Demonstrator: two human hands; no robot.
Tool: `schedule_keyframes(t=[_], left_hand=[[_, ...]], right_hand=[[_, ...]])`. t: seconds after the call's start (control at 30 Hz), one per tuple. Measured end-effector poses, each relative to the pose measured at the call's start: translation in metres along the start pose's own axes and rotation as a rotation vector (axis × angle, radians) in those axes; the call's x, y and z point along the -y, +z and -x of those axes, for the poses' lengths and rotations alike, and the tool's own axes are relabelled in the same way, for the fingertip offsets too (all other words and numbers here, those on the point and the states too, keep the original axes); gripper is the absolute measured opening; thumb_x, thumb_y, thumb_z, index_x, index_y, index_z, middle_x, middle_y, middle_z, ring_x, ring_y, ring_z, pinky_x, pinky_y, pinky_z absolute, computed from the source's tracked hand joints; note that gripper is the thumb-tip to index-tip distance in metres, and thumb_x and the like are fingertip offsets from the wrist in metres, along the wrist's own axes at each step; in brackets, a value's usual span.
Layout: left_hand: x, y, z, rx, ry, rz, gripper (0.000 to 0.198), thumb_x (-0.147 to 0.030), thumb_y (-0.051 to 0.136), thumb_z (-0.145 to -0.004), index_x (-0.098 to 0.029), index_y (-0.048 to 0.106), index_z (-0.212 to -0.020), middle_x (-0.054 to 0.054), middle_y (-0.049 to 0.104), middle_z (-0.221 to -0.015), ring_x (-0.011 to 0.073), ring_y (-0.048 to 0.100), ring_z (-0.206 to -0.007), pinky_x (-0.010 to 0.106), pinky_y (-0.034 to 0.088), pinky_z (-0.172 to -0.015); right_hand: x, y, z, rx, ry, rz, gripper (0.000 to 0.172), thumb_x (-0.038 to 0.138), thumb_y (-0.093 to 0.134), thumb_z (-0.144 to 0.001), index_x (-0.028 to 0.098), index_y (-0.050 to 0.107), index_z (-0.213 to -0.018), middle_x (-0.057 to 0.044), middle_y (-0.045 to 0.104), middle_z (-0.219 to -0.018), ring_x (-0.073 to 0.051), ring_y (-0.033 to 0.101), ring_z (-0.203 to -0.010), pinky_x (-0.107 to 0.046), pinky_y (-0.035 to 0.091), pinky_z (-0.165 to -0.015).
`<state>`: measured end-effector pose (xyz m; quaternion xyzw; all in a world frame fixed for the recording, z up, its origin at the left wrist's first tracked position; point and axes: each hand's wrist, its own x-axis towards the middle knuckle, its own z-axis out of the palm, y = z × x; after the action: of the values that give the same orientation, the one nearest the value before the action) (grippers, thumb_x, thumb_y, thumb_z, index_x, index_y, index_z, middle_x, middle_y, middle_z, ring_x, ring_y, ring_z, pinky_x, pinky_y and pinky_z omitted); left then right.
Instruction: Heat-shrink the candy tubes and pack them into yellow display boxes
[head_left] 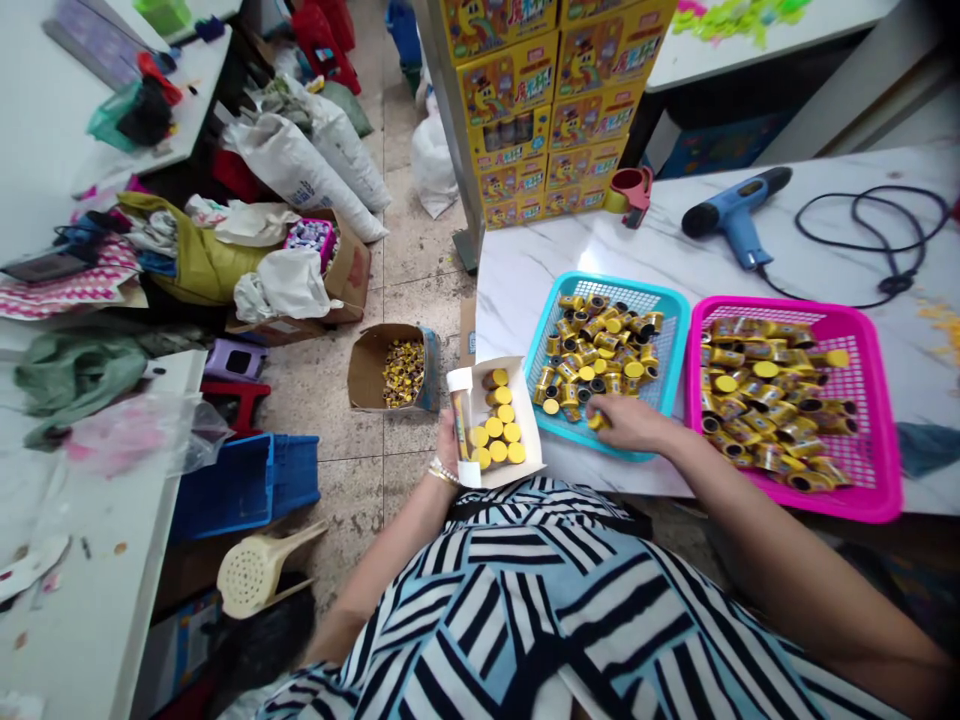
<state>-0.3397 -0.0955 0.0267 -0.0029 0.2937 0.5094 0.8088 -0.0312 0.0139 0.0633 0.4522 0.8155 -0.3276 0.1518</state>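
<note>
My left hand (448, 442) is wrapped round the side of an open carton (531, 420) with a clear window, held at the table's edge. Inside stand several small yellow-capped tubs (493, 428), with bare cardboard showing at one side. My right hand (628, 422) reaches over the near rim of the turquoise basket (679, 345), its fingers closed on a small yellow tub (598, 421). Many like tubs lie jumbled in this basket, some with yellow caps up, others showing dark ends. Beside it, a pink basket (885, 440) holds more tubs, lying mostly on their sides.
Stacked yellow printed boxes (506, 85) stand at the table's back left. Near them lie a red tape dispenser (632, 192) and a blue heat gun (739, 215) with a looped black cord. On the floor, a cardboard box (367, 370) holds more small pieces, near a blue crate (232, 490).
</note>
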Motion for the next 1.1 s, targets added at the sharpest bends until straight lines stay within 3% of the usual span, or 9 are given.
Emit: schedule_keyframes(t=[0.07,0.2,0.37,0.5,0.6,0.7,0.8,1.0,1.1], left_hand=[[0.001,0.005,0.002,0.022,-0.01,-0.028,0.093,-0.074,0.069,-0.064,-0.017,0.052,-0.135,0.016,0.063,-0.131,0.0363,0.048,-0.133,0.052,0.034,-0.114],[-0.005,0.013,0.01,0.084,0.021,-0.088,0.108,-0.073,0.08,-0.045,-0.021,0.054,-0.135,0.014,0.062,-0.133,0.0395,0.042,-0.137,0.053,0.03,-0.116],[-0.026,0.024,0.005,0.123,0.072,-0.147,0.103,-0.077,0.079,-0.037,-0.022,0.065,-0.122,0.012,0.063,-0.131,0.0409,0.033,-0.142,0.052,0.027,-0.118],[-0.034,0.039,-0.009,0.17,0.135,-0.155,0.1,-0.079,0.076,-0.043,-0.022,0.065,-0.124,0.012,0.06,-0.136,0.0399,0.035,-0.141,0.051,0.029,-0.117],[-0.028,0.047,-0.014,0.202,0.146,-0.171,0.094,-0.078,0.075,-0.047,-0.02,0.067,-0.12,0.014,0.06,-0.135,0.0393,0.04,-0.138,0.05,0.03,-0.117],[-0.02,0.046,-0.012,0.205,0.138,-0.184,0.083,-0.076,0.075,-0.054,-0.021,0.069,-0.116,0.012,0.064,-0.13,0.0362,0.04,-0.139,0.049,0.028,-0.118],[-0.015,0.041,-0.009,0.207,0.154,-0.182,0.077,-0.074,0.074,-0.056,-0.023,0.069,-0.114,0.009,0.065,-0.129,0.0341,0.039,-0.14,0.048,0.028,-0.118],[-0.012,0.024,-0.008,0.151,0.22,-0.214,0.071,-0.072,0.071,-0.063,-0.018,0.068,-0.11,0.009,0.066,-0.124,0.0348,0.043,-0.136,0.045,0.038,-0.111],[-0.011,0.017,-0.007,0.13,0.178,-0.219,0.072,-0.073,0.071,-0.062,-0.018,0.067,-0.109,0.01,0.069,-0.117,0.0344,0.048,-0.131,0.046,0.039,-0.109]], right_hand=[[0.02,-0.012,0.002,-0.167,-0.034,-0.134,0.028,0.021,0.058,-0.074,0.02,0.058,-0.101,-0.007,0.065,-0.1,-0.02,0.063,-0.085,-0.028,0.045,-0.073],[0.067,-0.026,0.016,-0.539,-0.169,-0.665,0.023,0.028,0.063,-0.078,0.023,0.05,-0.096,0.001,0.062,-0.086,-0.01,0.056,-0.058,-0.023,0.042,-0.054],[0.102,-0.029,0.033,-0.83,-0.414,-0.917,0.024,0.025,0.07,-0.077,0.023,0.05,-0.091,-0.002,0.062,-0.099,-0.008,0.055,-0.061,-0.02,0.039,-0.046],[0.117,-0.041,0.03,-0.955,-0.462,-0.844,0.026,0.021,0.074,-0.075,0.023,0.053,-0.089,-0.002,0.064,-0.099,-0.006,0.051,-0.056,-0.02,0.036,-0.041],[0.133,-0.052,0.023,-1.003,-0.535,-0.74,0.025,0.019,0.071,-0.078,0.022,0.057,-0.098,-0.004,0.066,-0.106,-0.007,0.056,-0.059,-0.021,0.045,-0.046],[0.149,-0.053,0.013,-0.986,-0.603,-0.574,0.03,0.017,0.063,-0.084,0.022,0.06,-0.114,-0.007,0.068,-0.112,-0.014,0.067,-0.084,-0.027,0.057,-0.069],[0.158,-0.043,0.002,-0.969,-0.602,-0.453,0.024,0.016,0.057,-0.089,0.02,0.063,-0.112,-0.007,0.07,-0.113,-0.016,0.067,-0.103,-0.029,0.056,-0.085],[0.162,-0.019,-0.013,-0.974,-0.395,-0.221,0.009,0.024,0.057,-0.092,0.02,0.064,-0.096,0.0,0.075,-0.094,-0.011,0.069,-0.078,-0.021,0.046,-0.06],[0.16,-0.016,-0.01,-0.995,-0.313,-0.026,0.015,0.025,0.053,-0.095,0.02,0.064,-0.087,0.0,0.075,-0.094,-0.009,0.066,-0.07,-0.023,0.039,-0.055]])
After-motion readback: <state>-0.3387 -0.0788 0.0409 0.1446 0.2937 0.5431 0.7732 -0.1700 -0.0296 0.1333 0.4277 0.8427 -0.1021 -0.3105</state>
